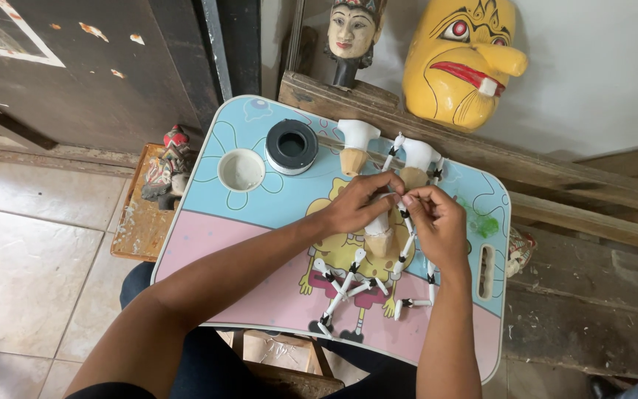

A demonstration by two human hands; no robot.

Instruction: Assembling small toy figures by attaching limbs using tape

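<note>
A white-painted wooden puppet torso (379, 235) stands on the lap tray (230, 236), and both hands are working at its top. My left hand (356, 204) pinches around the torso's upper part. My right hand (437, 222) pinches a thin white jointed puppet arm (406, 225) with black bands beside the torso. Several more white jointed arms (345, 284) lie spread on the tray below. Two other white torsos (354, 144) (416, 161) stand behind.
A black-and-white round jar (292, 145) sits by the tray's cup hole (241, 171). A yellow mask (461, 59) and a puppet head (350, 33) lean on the wall behind a wooden beam (555, 177). A painted figure (167, 166) lies on a wooden board, left.
</note>
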